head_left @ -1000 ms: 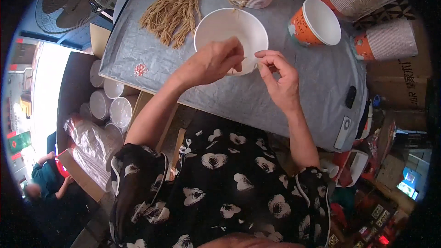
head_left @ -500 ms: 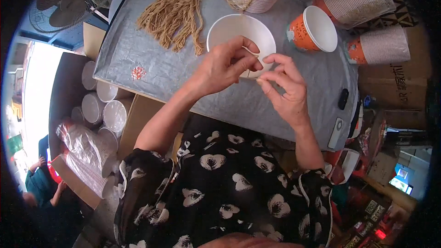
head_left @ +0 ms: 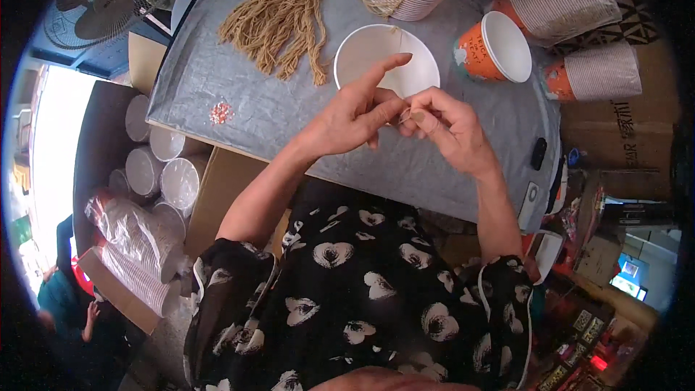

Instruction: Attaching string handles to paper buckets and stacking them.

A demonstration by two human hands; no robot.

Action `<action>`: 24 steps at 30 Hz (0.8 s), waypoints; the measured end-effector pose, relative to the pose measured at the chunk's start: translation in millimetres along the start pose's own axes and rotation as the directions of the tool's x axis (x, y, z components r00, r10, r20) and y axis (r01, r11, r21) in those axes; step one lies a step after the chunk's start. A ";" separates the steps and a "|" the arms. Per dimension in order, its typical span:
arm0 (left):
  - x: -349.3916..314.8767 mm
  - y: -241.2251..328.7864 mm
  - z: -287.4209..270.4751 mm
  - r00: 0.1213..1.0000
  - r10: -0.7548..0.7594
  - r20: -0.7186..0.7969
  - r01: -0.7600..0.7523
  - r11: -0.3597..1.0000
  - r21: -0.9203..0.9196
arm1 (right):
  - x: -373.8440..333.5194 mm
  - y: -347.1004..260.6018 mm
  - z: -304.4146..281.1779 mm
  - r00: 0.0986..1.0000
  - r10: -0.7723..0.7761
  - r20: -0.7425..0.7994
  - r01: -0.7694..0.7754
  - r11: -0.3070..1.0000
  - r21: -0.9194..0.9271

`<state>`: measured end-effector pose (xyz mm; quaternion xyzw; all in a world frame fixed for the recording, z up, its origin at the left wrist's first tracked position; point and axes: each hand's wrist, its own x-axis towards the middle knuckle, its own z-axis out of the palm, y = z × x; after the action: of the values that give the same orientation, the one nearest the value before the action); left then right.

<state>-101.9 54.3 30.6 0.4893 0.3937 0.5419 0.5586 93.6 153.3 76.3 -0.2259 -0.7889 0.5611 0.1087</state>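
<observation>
Table [head_left: 510, 130]: lying bare, centre-right
Right hand [head_left: 455, 127]: pinching strand [head_left: 406, 117]
Left hand [head_left: 355, 112]: grip hiding, can't tell
Cords [head_left: 279, 18]: running off top

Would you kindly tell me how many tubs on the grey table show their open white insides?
2: a white tub partly hidden behind the left hand, and an orange tub to its right. Others may be nested underneath, out of sight.
</observation>
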 end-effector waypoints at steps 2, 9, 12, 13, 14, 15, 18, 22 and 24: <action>-0.3 0.1 -4.5 1.000 0.003 0.028 -0.003 1.000 0.005 | -0.4 -5.1 -1.4 1.000 -0.014 -0.025 0.012 0.996 -0.090; 1.0 -2.4 -5.2 0.997 -0.053 0.062 0.050 0.998 0.049 | -5.0 -9.5 -4.2 0.986 -0.120 -0.118 0.083 0.957 -0.276; 2.1 -3.8 -6.1 0.991 -0.115 0.074 0.107 0.989 0.099 | -6.1 -6.0 -4.8 0.978 -0.165 -0.126 0.119 0.942 -0.314; 2.0 -3.5 -6.2 0.990 -0.121 0.079 0.113 0.989 0.100 | -6.8 -4.8 -4.8 0.978 -0.161 -0.131 0.114 0.944 -0.309; 1.9 -3.1 -6.4 0.988 -0.125 0.087 0.116 0.988 0.102 | -7.3 -3.6 -4.8 0.980 -0.150 -0.133 0.104 0.948 -0.300; 1.4 -3.0 -6.5 0.987 -0.130 0.095 0.119 0.987 0.106 | -7.9 -2.7 -4.3 0.981 -0.139 -0.135 0.095 0.952 -0.291; 1.5 -2.5 -7.7 0.987 -0.136 0.087 0.123 0.983 0.138 | -5.8 -4.8 -4.7 0.985 -0.126 -0.120 0.088 0.955 -0.284; -0.8 -2.9 -8.9 0.982 -0.176 0.065 0.167 0.978 0.124 | -2.0 -4.3 1.1 0.977 -0.144 -0.158 0.100 0.961 -0.256; -2.3 -1.9 -9.0 0.981 -0.193 0.005 0.191 0.973 0.133 | -0.7 -6.1 3.4 0.978 -0.083 -0.192 0.048 0.982 -0.183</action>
<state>-110.4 53.2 26.7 0.4895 0.4690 0.4536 0.5785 91.4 148.5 80.9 -0.2634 -0.8280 0.4593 0.1847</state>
